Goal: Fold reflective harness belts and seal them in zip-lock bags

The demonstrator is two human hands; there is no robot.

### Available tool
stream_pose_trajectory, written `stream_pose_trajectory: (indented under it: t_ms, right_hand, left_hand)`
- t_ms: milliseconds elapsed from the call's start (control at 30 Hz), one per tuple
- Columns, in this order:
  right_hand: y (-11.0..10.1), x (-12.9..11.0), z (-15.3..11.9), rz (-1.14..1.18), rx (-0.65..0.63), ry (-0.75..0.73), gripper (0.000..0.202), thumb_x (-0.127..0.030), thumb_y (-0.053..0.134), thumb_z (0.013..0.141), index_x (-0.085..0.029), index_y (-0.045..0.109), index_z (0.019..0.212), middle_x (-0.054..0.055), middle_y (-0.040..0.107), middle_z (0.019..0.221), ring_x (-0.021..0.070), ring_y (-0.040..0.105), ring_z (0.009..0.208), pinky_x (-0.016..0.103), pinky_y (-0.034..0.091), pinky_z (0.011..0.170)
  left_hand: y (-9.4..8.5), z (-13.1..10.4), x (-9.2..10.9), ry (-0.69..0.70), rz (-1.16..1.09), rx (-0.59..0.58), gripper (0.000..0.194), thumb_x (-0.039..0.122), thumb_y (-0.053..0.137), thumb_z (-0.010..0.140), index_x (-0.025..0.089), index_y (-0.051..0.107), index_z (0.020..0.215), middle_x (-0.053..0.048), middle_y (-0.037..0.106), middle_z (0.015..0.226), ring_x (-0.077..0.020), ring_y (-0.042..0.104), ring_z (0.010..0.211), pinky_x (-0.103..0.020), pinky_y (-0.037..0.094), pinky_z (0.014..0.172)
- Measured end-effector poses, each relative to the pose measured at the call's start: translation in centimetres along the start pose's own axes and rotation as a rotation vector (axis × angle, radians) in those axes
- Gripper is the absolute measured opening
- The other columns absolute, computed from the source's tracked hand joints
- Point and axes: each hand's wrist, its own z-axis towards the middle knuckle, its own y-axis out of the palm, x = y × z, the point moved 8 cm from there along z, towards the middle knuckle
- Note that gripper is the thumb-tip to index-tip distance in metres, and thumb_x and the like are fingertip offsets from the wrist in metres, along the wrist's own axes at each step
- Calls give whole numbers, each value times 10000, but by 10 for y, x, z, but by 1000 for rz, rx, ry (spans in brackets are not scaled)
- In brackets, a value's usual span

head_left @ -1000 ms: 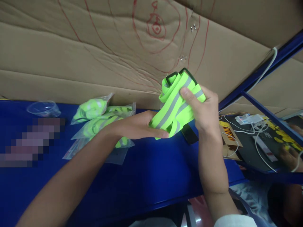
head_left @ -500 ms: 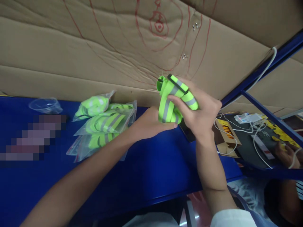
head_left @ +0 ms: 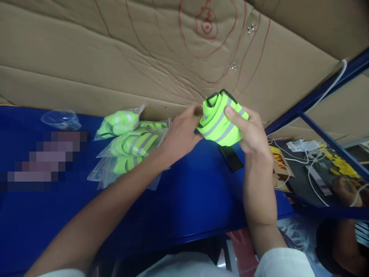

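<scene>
My right hand grips a neon yellow-green reflective strap with grey stripes and black edging or buckle parts at its top. The strap is wound into a thick bundle, held above the blue table, and my right thumb presses on its front. Against the bundle's left side, my left hand is closed with curled fingers; its fingertips are partly hidden there. Left of that hand lie several clear zip bags with similar green straps inside.
A dark phone-like slab lies on the blue table below the bundle. Clear plastic is at the far left. Behind stands a cardboard wall. To the right are a blue frame bar, white cables and another person's hand.
The bundle has turned in my hands and shows its wound side more. My left hand has shifted from under it to its left side, with the fingers more curled.
</scene>
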Motion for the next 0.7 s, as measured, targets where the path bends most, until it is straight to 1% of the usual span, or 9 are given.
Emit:
stream_pose_trajectory:
  t_ms: [67,133,167,267,333,433,567,633,700]
  right_hand:
    - [5,-1,0,29,28,-39,475,-659,780,795,-213,776,961,27,765,832,226,753,792,386,658,673]
    - [9,-7,-4,31,98,-108,440,-632,774,817,-224,768,981,20,765,870,224,758,822,387,659,702]
    - [11,-9,-6,19,127,-135,416,-614,778,821,-229,763,978,11,762,875,219,756,822,380,656,707]
    - [20,-7,-9,-1,150,-137,390,-596,781,824,-230,755,955,-3,755,868,210,752,826,361,649,716]
    - [24,-1,-7,48,136,-106,417,-620,759,830,-225,753,962,4,763,879,217,757,849,362,650,725]
    - [26,7,-5,171,134,-67,437,-624,758,828,-227,751,1012,22,779,939,237,767,906,387,652,764]
    - [30,7,-11,298,227,-78,386,-530,819,812,-226,747,1039,66,781,1063,267,757,1024,413,638,854]
    - [41,6,-13,324,189,-60,402,-543,806,816,-230,736,1059,87,773,1111,273,740,1083,410,626,891]
    - [55,9,-15,334,123,-10,428,-587,760,837,-237,711,1080,88,763,1137,269,726,1111,412,616,918]
  left_hand:
    - [-14,-2,-2,-14,-55,197,545,181,766,762,200,639,1292,-135,512,1468,-301,498,1367,-456,416,1179]
    - [-18,-2,-10,-108,-220,247,719,215,811,727,208,547,1396,-145,503,1488,-293,491,1373,-464,452,1154]
    - [-15,-1,-12,-151,-331,210,718,258,817,737,212,538,1396,-139,556,1444,-290,529,1338,-458,492,1114]
    - [0,1,-7,-232,-619,-26,618,364,794,775,219,581,1336,-98,684,1295,-314,610,1271,-463,557,1029]
    - [6,0,2,-263,-788,-148,604,339,790,745,227,600,1307,-78,703,1262,-349,619,1282,-495,570,1010]
    - [6,-4,21,-258,-1082,-200,634,212,760,678,238,569,1283,-51,695,1292,-346,596,1339,-496,555,1063]
    - [4,-5,32,-245,-1263,-73,775,173,795,672,270,437,1352,-49,620,1425,-296,564,1391,-432,528,1140]
    - [1,-6,28,-246,-1187,81,797,188,838,667,257,423,1344,-74,609,1423,-301,579,1368,-442,526,1137]
    - [-2,-9,21,-258,-1079,251,725,254,846,708,242,436,1305,-83,629,1365,-296,612,1313,-468,522,1125]
